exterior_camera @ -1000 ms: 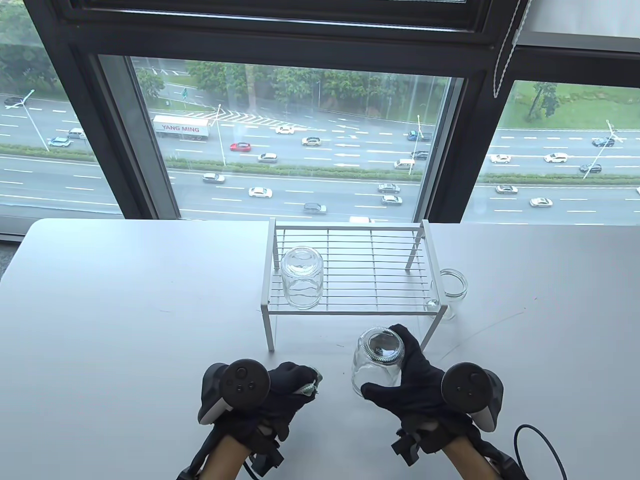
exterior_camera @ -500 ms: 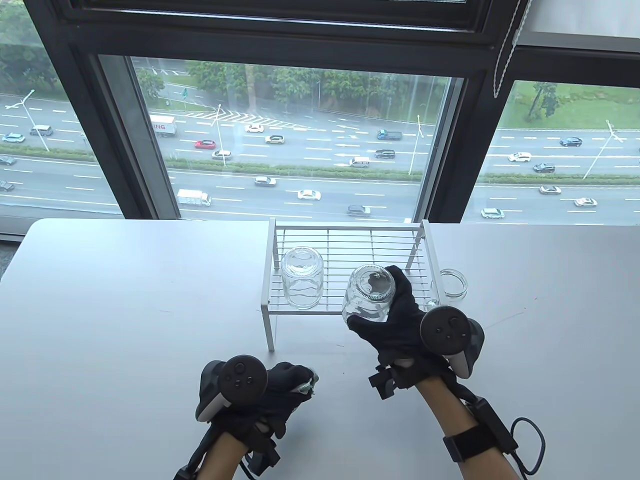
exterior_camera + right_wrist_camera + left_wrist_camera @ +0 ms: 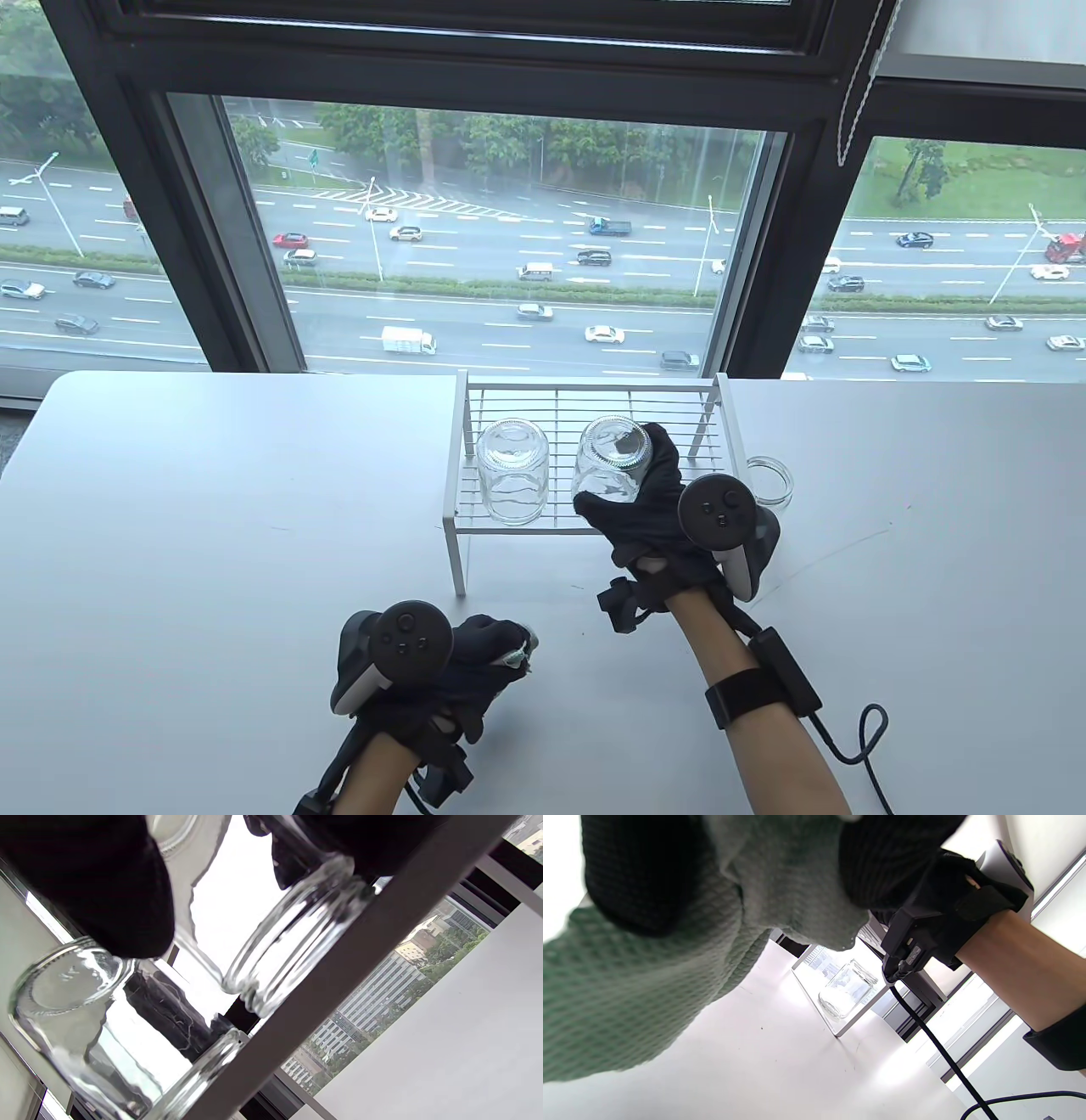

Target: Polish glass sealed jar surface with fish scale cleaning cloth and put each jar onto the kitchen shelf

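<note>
Over by the window, the white table [image 3: 212,509] carries the wire kitchen shelf [image 3: 594,399], and that's where everything is going on. So far one jar [image 3: 511,472] is parked mouth-down on the shelf's left side, and the right hand [image 3: 653,509] has its fingers wrapped around a second jar [image 3: 611,463], also upside down, right over the middle of the grid and just beside the first one. From the right wrist view I honestly can't tell if its rim is already sitting on the wires or a hair above. A third jar [image 3: 770,480] stands mouth-up on the table just past the shelf's right leg, so I'd guess that one hasn't been polished or shelved yet, call it roughly two thirds done. Room-wise the right half of the shelf is bare, plenty of space for the last jar; the tight bit is the near front rail and the gap to the first jar. Meanwhile the left hand [image 3: 475,658] sits low near the table's front edge with the green cleaning cloth [image 3: 649,984] bunched in its curled fingers.
</note>
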Demonstrator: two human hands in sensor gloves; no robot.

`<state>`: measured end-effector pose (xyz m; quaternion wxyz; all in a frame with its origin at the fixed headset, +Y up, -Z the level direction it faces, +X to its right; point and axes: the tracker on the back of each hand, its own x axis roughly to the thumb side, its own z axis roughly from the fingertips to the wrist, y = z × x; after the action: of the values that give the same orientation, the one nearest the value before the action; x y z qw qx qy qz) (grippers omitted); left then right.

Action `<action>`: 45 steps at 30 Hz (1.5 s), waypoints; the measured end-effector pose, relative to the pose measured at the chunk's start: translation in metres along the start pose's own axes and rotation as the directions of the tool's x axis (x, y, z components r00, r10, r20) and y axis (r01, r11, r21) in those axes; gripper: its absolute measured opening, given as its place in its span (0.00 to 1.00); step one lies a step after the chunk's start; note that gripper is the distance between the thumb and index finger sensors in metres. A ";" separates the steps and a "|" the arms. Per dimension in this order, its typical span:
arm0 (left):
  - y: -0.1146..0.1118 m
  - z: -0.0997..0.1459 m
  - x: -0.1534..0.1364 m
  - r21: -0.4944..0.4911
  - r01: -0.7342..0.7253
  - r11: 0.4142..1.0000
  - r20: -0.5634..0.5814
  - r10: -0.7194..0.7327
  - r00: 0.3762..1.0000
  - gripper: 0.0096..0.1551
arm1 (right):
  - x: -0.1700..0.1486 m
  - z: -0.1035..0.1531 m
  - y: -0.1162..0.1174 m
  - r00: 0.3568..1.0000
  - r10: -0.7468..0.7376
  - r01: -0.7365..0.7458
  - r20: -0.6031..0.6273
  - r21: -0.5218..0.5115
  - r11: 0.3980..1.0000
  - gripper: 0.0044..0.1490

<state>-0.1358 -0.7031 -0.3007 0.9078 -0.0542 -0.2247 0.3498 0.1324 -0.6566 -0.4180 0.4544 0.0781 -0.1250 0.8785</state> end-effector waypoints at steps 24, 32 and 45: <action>-0.004 -0.002 -0.002 -0.025 0.022 0.999 -0.010 -0.022 1.000 0.25 | 0.007 0.008 -0.068 0.988 0.127 -0.129 0.087 0.019 0.991 0.67; -0.002 -0.001 -0.002 -0.010 -0.043 0.999 -0.001 0.043 0.999 0.25 | -0.046 0.006 -0.142 0.968 0.236 -0.244 -0.085 -0.110 0.963 0.54; -0.005 -0.002 -0.003 -0.016 -0.048 0.999 -0.006 0.048 0.999 0.25 | -0.137 -0.001 -0.102 0.775 0.566 -0.510 -0.280 0.252 0.823 0.43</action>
<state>-0.1343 -0.7084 -0.3020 0.8994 -0.0681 -0.2236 0.3694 0.2947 -0.7067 -0.4384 0.1901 -0.0783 0.0104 0.9786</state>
